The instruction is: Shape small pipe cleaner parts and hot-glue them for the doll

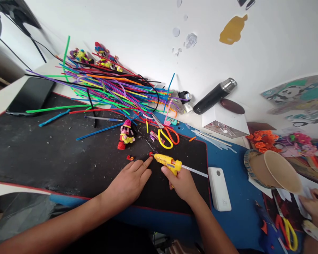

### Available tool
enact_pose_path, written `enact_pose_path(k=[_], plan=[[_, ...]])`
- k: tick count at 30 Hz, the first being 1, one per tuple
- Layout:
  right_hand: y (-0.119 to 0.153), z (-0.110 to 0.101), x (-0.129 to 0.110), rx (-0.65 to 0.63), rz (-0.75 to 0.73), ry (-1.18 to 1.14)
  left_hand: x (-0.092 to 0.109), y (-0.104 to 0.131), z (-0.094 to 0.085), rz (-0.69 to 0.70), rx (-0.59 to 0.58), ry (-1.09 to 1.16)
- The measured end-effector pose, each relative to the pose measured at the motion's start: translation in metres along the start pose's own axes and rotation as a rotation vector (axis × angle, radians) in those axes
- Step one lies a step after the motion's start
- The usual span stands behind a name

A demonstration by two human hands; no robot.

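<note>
My right hand (pixel 184 183) is wrapped round a yellow hot glue gun (pixel 166 161), with a clear glue stick (pixel 194 171) poking out of its back. The nozzle meets a small red curled piece (pixel 151 154) on the black mat. My left hand (pixel 131 180) rests on the mat, its index fingertip stretched out and touching that red piece. Just beyond lies another small red and orange curl (pixel 130 158). A figure of pink, red and yellow pipe cleaners (pixel 125 134) lies past my left hand. Scissors with yellow and red handles (pixel 168 137) are beyond the glue gun.
A pile of coloured pipe cleaners (pixel 113 88) spreads along the back. A phone (pixel 30 96) lies left. To the right are a white power bank (pixel 219 188), glue sticks (pixel 214 140), a black flask (pixel 214 96) and a paper bowl (pixel 282 171). Another person's hand (pixel 316 206) is at far right.
</note>
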State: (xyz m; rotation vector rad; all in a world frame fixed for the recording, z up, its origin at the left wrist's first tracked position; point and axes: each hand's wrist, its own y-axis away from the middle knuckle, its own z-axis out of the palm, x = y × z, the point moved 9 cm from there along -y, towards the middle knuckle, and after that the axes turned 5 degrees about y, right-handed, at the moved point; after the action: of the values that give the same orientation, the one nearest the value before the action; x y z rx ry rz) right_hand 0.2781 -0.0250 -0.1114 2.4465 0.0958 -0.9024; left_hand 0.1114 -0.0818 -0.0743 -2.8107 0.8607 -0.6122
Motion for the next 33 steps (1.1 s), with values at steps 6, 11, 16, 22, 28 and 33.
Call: enact_pose_path(k=[6, 11, 16, 22, 28, 33], plan=[[-0.0004, -0.0011, -0.002, 0.012, 0.001, -0.002, -0.0011, -0.0004, 0.0045, -0.012, -0.017, -0.028], [-0.0006, -0.0012, -0.0036, 0.007, 0.004, 0.006, 0.0002, 0.001, 0.0016, 0.005, 0.014, -0.002], [-0.0005, -0.0015, -0.0042, 0.014, -0.021, 0.025, 0.0004, -0.0033, 0.0067, -0.006, -0.025, -0.039], [-0.0003, 0.0003, -0.0009, 0.006, 0.002, -0.014, -0.0014, -0.0046, 0.0085, -0.021, -0.037, -0.027], [-0.0005, 0.0, -0.0043, 0.015, -0.028, 0.025, -0.0058, -0.0036, 0.0038, -0.028, 0.002, 0.016], [-0.0013, -0.0013, -0.0093, 0.03, -0.062, 0.08, -0.0076, -0.002, 0.0083, -0.056, -0.004, 0.033]])
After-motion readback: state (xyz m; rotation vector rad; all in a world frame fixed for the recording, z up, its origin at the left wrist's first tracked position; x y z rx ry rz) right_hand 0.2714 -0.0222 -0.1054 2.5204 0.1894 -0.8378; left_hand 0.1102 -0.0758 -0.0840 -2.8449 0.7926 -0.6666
